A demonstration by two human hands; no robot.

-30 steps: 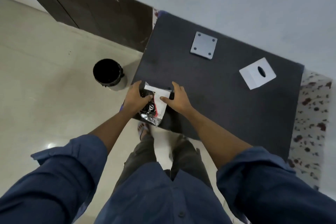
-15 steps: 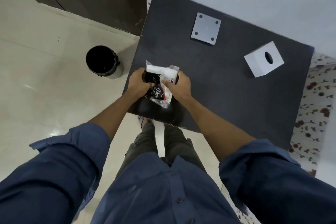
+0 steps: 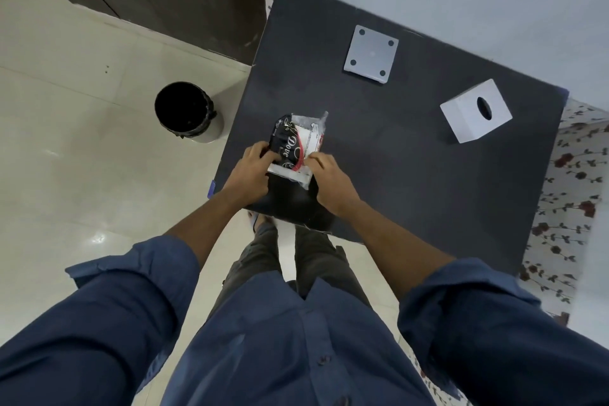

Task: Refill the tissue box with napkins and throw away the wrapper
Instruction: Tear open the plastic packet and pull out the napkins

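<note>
Head view: both hands, left hand (image 3: 251, 171) and right hand (image 3: 329, 180), pinch napkin pack (image 3: 293, 145) at tabletop (image 3: 412, 175) near-left edge. Step: opening wrapper; next, tear seam.

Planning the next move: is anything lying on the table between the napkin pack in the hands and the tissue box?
Nothing visible. The napkin pack, held by the left hand and right hand, and the tissue box have only bare dark table between them. The grey plate lies farther back, off that line.
</note>
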